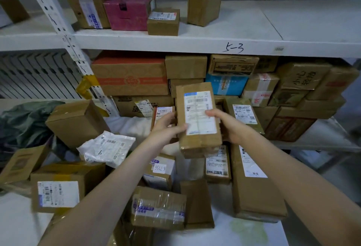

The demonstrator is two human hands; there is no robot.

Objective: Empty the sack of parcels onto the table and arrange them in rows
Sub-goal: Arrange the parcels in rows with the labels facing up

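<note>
1. Fingers of the left hand (166, 128) and right hand (226, 123) pinch the two long edges of a labelled carton (199, 118), held label-up above the bench (244, 232).
2. Parcels below lie partly scattered, partly aligned; the green sack (21, 120) lies at far left.
3. Step, as judged: arranging. The next move calls for a free gap beside the long box (254, 183).

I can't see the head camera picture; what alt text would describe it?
Two bare hands, left hand and right hand, hold a brown cardboard parcel with a white shipping label above a table strewn with unsorted parcels. Behind stand white shelves stacked with more boxes.
</note>
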